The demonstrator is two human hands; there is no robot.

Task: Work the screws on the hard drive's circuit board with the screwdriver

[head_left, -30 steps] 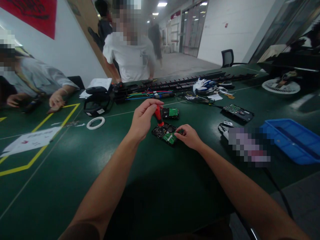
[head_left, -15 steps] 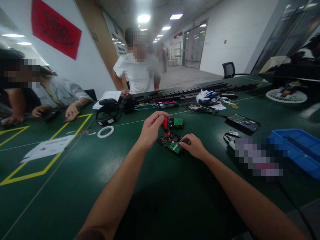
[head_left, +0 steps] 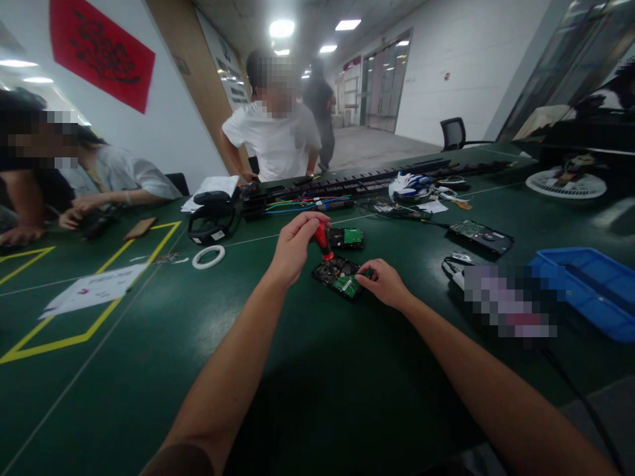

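Observation:
My left hand (head_left: 294,246) is closed round the red handle of a screwdriver (head_left: 323,240), held upright with its tip down on a hard drive (head_left: 340,276) that lies circuit-board side up on the green table (head_left: 149,344). My right hand (head_left: 383,283) pinches the drive's near right edge and steadies it. A second hard drive (head_left: 347,237) with a green board lies just behind the first.
A third drive (head_left: 479,236) lies to the right, near a blue tray (head_left: 590,287). A white tape ring (head_left: 209,256), a black headset (head_left: 212,215), cables (head_left: 297,200) and gloves (head_left: 409,185) sit further back. A person in white (head_left: 278,135) stands across the table; others sit at the left.
The camera tilted up between the first two frames, then shifted slightly. My hands stay on the screwdriver and drive. A person at the left drew a hand back from the phone.

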